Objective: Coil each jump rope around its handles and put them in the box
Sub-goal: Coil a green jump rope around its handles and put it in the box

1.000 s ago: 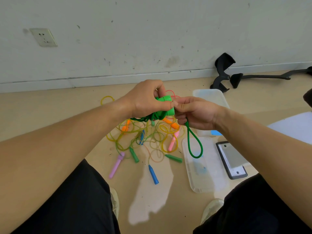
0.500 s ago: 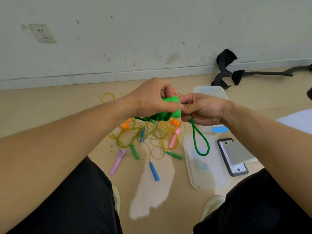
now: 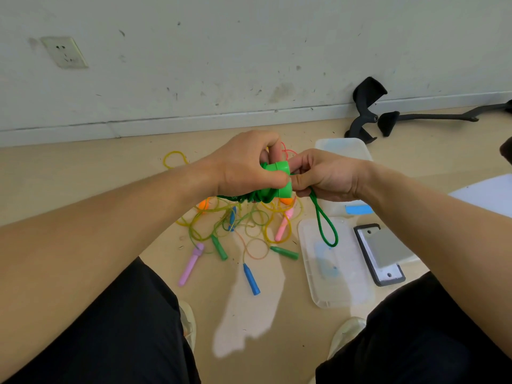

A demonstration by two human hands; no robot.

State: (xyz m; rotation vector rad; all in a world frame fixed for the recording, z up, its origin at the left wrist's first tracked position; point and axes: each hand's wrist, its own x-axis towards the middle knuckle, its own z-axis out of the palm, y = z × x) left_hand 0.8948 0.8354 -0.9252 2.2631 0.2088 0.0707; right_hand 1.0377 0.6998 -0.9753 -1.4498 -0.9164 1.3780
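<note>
Grip of the left hand (image 3: 243, 170) is clamped round the green handles (image 3: 278, 170), held up above the floor (image 3: 83, 176), with the green rope (image 3: 249, 196) bunched beneath the palm. The right hand (image 3: 329, 176) pinches that rope just beside the handles, and a loop (image 3: 327, 231) hangs from it over the clear lid (image 3: 332, 286). Below, other jump ropes (image 3: 249, 225) lie tangled on the floor. The clear box (image 3: 343, 149) sits behind the right hand.
</note>
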